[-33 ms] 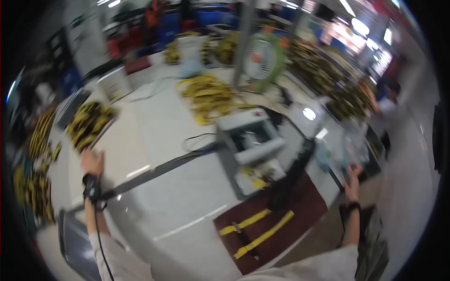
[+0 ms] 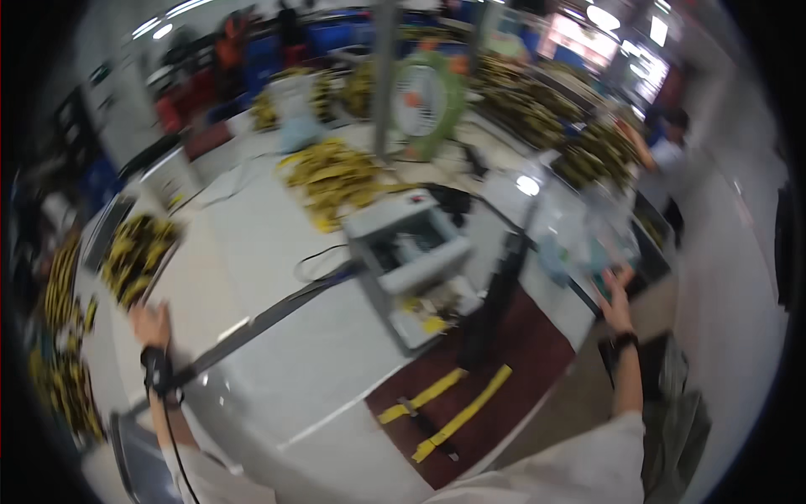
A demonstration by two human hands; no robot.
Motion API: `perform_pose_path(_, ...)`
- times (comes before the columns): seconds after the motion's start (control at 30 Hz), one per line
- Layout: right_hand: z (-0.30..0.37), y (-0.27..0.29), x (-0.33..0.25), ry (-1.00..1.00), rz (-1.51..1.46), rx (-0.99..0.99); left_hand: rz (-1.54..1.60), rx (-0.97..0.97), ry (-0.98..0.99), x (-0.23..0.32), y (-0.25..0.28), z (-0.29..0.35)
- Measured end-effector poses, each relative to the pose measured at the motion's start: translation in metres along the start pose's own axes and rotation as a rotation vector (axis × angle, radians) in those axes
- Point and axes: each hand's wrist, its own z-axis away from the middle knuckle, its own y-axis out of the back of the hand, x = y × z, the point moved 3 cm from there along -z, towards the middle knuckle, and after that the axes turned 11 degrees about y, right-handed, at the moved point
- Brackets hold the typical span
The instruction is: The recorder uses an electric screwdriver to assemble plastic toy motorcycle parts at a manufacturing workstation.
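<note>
My left hand (image 2: 151,326), with fingers apart and a black band on the wrist, is over the pale table at the near end of a stack of yellow-and-black straps (image 2: 138,256). Nothing shows in it. At the right table edge, my right hand (image 2: 617,302) reaches toward clear, bluish plastic bags (image 2: 579,252). Its fingers look spread; blur hides whether they touch the plastic. Between my arms, on a dark red mat (image 2: 537,349), lie two yellow strap pieces (image 2: 466,412) with a dark strap or tool crossing them.
A grey box-shaped machine (image 2: 411,252) stands mid-table beside a black bar (image 2: 495,294). Behind it are a pile of yellow straps (image 2: 332,181), a green fan (image 2: 424,105) and a metal post (image 2: 384,84). Another person (image 2: 667,160) works at the far right near more strap piles.
The view has turned, so the table and machine sit further left. My right hand appears slightly closer to the plastic bags. My left hand stays by the strap stack.
</note>
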Motion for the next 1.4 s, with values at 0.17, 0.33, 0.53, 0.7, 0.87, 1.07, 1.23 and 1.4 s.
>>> perform_pose_path(0.17,0.030,0.021,0.024,-0.304,0.041,0.141,0.010,0.009,-0.094,0.048,0.031,0.043)
perform_pose_path(0.33,0.065,0.054,0.004,-0.256,-0.009,0.208,0.132,0.021,-0.277,0.111,0.087,0.104)
perform_pose_path(0.53,0.055,0.047,-0.010,-0.209,-0.032,0.198,0.572,-0.331,-0.573,0.216,0.144,0.217)
perform_pose_path(0.7,0.069,0.075,-0.008,-0.237,-0.060,0.176,0.471,-0.399,-0.572,0.250,0.168,0.244)
perform_pose_path(0.87,-0.019,0.122,0.082,-0.407,0.081,0.378,0.390,-0.421,-0.517,0.251,0.153,0.246)
perform_pose_path(1.07,-0.147,-0.029,0.260,-0.996,-1.195,0.511,0.366,-0.372,-0.464,0.248,0.162,0.247)
perform_pose_path(1.23,-0.180,-0.057,0.325,-1.143,-1.266,0.657,0.332,-0.335,-0.399,0.256,0.165,0.250)
perform_pose_path(1.4,-0.208,-0.065,0.335,-1.046,-1.182,0.565,0.334,-0.347,-0.346,0.253,0.167,0.248)
